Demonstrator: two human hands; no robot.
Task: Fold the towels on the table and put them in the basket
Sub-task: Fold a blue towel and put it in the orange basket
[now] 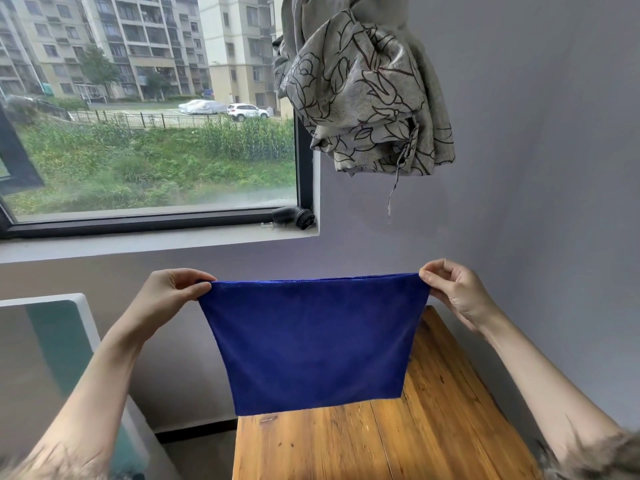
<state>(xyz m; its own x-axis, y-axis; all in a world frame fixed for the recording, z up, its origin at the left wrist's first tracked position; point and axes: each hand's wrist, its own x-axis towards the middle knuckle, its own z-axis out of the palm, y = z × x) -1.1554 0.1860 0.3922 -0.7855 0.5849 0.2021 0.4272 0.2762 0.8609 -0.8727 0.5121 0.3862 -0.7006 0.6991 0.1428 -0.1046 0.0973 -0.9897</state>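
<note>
Towel [313,344]: solid deep blue, unpatterned. Table [415,441]: orange-brown wood, dark grain streaks and knots. Curtain [363,88], far right of the window: grey-beige, with dark brown outlined rose and leaf pattern. Wall [536,168]: plain lavender-grey. Window frame [301,161]: black; sill [156,242] white. Brush head [294,217] on the sill: black. Panel [59,341], near left: teal with white edge.

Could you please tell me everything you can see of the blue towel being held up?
The blue towel is a plain deep-blue cloth with a soft, fuzzy look and a thin hemmed top edge. It hangs in the air as a flat sheet, stretched taut along the top and narrowing slightly toward its lower edge. The left hand pinches its upper left corner and the right hand its upper right corner. Its lower edge hangs in front of the wooden table; whether it touches the table is unclear.
</note>
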